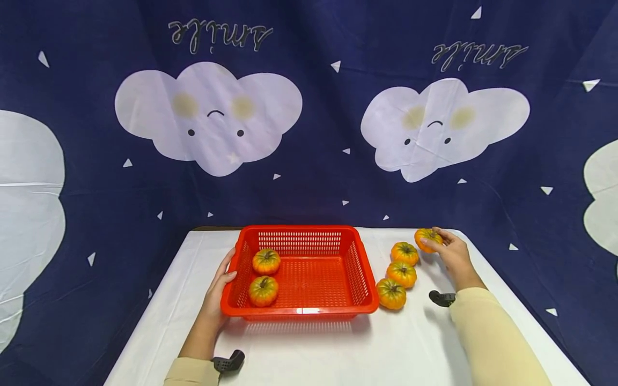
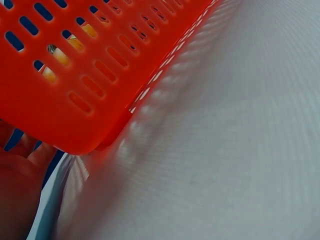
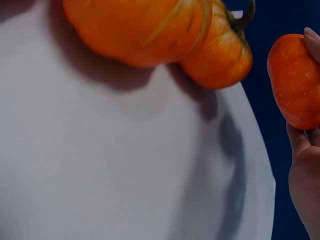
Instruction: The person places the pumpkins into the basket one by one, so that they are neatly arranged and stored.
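Note:
A red plastic basket (image 1: 309, 310) with slotted walls stands on the table, two small orange-and-green pumpkins (image 1: 266, 261) inside along its left side. At the basket's left rim, my left hand (image 1: 214, 295) grips with the thumb over the edge and the fingers along the outside; the left wrist view shows only part of this hand (image 2: 20, 172). My right hand (image 1: 455, 257) pinches a pumpkin (image 1: 425, 239) between thumb and fingers at the table's far right. That pumpkin (image 3: 295, 82) appears lifted in the right wrist view. Three more pumpkins (image 1: 402, 274) lie in a slanting row right of the basket.
White cloth covers the table (image 1: 299, 354). Behind and around it hangs a dark blue curtain (image 1: 328, 187) with clouds and small triangles. The nearest pumpkin in the row (image 1: 391, 294) sits close against the basket's right edge.

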The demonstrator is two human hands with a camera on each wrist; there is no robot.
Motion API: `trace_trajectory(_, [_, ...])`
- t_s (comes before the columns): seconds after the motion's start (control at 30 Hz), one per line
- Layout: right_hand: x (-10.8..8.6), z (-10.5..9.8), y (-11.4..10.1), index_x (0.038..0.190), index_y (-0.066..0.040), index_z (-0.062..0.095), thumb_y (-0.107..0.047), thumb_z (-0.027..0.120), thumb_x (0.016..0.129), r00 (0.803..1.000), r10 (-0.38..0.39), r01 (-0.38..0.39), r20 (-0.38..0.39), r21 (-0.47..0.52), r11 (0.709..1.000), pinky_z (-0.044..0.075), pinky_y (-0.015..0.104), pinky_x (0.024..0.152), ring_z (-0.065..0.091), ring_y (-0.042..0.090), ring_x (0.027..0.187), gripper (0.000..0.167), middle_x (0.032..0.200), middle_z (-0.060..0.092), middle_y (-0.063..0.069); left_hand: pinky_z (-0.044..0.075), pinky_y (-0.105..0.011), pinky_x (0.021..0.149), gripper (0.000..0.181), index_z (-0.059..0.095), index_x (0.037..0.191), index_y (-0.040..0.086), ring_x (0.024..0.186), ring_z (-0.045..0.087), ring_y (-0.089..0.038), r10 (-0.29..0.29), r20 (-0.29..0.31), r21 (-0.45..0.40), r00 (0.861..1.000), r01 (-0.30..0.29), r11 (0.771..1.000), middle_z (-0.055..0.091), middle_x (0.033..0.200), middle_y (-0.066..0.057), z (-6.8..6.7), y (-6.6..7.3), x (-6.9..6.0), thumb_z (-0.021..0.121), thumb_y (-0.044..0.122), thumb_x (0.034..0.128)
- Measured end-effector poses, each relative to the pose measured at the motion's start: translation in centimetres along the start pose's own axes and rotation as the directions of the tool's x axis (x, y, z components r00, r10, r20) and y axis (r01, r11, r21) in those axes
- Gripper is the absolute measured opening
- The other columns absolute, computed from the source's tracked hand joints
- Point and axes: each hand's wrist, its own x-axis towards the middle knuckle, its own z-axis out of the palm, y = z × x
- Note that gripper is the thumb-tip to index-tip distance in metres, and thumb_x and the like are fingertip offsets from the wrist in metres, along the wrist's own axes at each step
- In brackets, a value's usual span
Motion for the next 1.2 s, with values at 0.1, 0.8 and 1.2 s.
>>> trace_trajectory(0.1, [0.3, 0.4, -0.6, 0.159, -0.004, 0.045, -0.037, 0.088, 0.087, 1.0, -0.014, 0.015, 0.01, -0.011, 1.0, 0.038, 0.027, 0.114, 0.037, 0.031, 0.149, 0.091, 0.161, 0.043, 0.017, 0.035, -0.05, 0.116, 0.067, 0.023, 0.169, 0.029, 0.156, 0.02, -0.031, 0.003, 0.004, 0.007, 1.0, -0.003, 1.0, 0.016, 0.173, 0.002, 0.0, 0.0, -0.1, 0.037, 0.012, 0.1062])
trace_trajectory(0.8, [0.6, 3.3, -3.1, 0.158, -0.001, 0.045, -0.039, 0.088, 0.086, 0.991, -0.058, 0.055, 0.119, 0.027, 0.998, 0.031, 0.048, 0.12, 0.035, 0.035, 0.15, 0.093, 0.161, 0.042, 0.019, 0.036, -0.052, 0.116, 0.067, 0.023, 0.169, 0.03, 0.154, 0.023, -0.033, -0.002, 0.022, -0.005, 1.0, 0.002, 1.0, 0.018, 0.172, -0.002, -0.4, -0.2, -0.2, 0.037, 0.012, 0.1056])
trace_trajectory(1.2, [0.4, 5.8, -4.6, 0.153, -0.001, 0.053, -0.039, 0.088, 0.086, 0.973, -0.115, 0.12, 0.198, -0.01, 0.993, 0.037, 0.048, 0.117, 0.042, 0.035, 0.145, 0.084, 0.155, 0.049, 0.02, 0.039, -0.049, 0.114, 0.068, 0.024, 0.169, 0.03, 0.152, 0.026, -0.033, 0.016, 0.038, 0.012, 0.999, -0.016, 1.0, 0.02, 0.171, -0.002, -0.4, -0.2, 0.2, 0.038, 0.011, 0.1047])
